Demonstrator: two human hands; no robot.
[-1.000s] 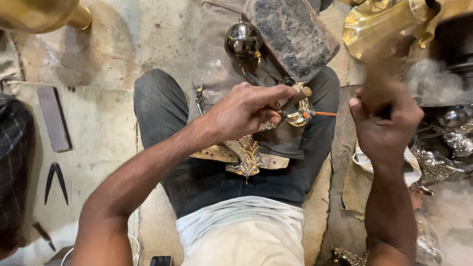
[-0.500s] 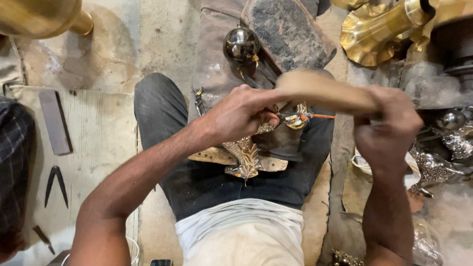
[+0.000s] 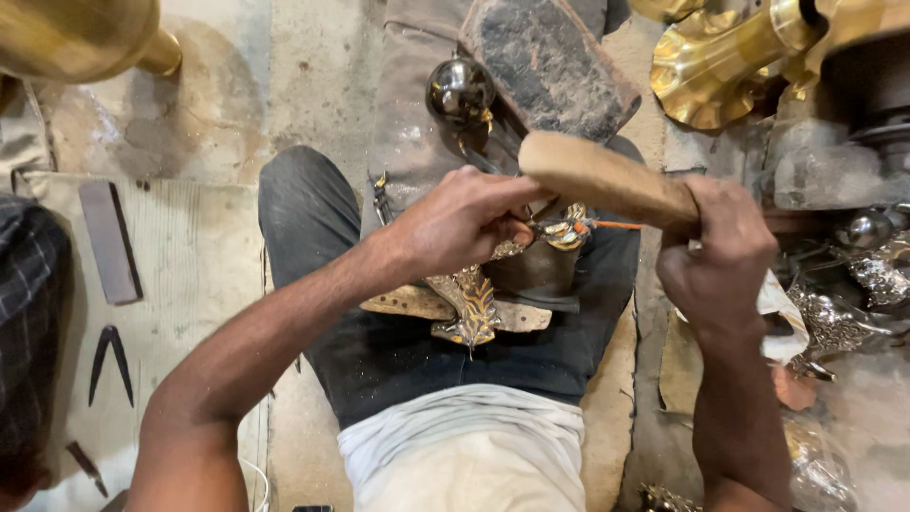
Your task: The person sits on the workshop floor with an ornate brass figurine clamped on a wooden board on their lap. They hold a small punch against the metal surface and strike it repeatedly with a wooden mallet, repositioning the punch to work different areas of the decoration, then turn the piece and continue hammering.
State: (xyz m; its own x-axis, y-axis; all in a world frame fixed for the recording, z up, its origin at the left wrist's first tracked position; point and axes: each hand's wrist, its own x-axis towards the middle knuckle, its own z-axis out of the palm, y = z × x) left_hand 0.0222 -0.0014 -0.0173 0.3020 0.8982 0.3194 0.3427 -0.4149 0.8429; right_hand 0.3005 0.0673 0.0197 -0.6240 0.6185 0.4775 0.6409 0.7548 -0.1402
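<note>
Two hands over lap: left hand grip pinches ornate brass piece; right hand grip clenched on smooth wooden mallet, held level.

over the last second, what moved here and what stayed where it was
The right hand swung the wooden mallet down from an upright raise beside the brass vessel until it lies nearly level, its head over the ornate brass piece on the lap. Its grip on the handle never let go. The left hand stayed pinched on the small tool at the workpiece. The file and dividers on the mat did not move.
</note>
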